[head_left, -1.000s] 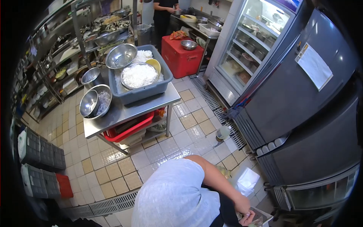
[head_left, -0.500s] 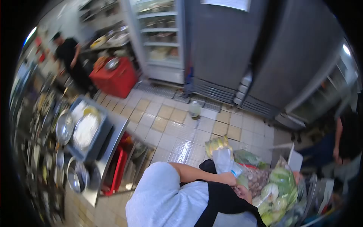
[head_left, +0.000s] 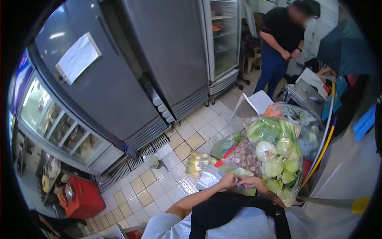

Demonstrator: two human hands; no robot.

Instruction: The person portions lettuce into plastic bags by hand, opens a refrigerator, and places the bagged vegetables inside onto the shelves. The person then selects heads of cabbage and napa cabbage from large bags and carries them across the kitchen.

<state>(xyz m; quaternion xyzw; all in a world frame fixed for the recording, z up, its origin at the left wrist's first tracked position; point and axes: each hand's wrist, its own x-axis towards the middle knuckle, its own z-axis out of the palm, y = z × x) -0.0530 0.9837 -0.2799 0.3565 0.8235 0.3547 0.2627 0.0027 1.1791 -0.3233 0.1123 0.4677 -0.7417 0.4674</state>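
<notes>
My left hand (head_left: 227, 181) and my right hand (head_left: 249, 182) meet in front of my apron, fingers pinched together on a pale green plastic bag (head_left: 240, 171). The exact part pinched is hidden by my fingers. A whitish plastic sheet or bag (head_left: 209, 178) lies just left of my left hand. Beyond my hands is a clear bag of small brownish, bulb-like pieces (head_left: 244, 156), with a red strip (head_left: 226, 156) along its side. To the right of my right hand stands a large clear bag of cabbages and leafy greens (head_left: 274, 159).
Bags of yellowish produce (head_left: 198, 163) and dark greens (head_left: 225, 146) stand on the tiled floor. Behind them are a white chair (head_left: 260, 101) and grey fridges (head_left: 167, 51). A person (head_left: 278, 44) stands at the back right. A bottle (head_left: 151, 161) and red box (head_left: 82, 198) are to the left.
My view has swung to the right, bringing the vegetable bags and the standing person nearer the middle. The steel counter has left the view. My hands stay together at the bag.
</notes>
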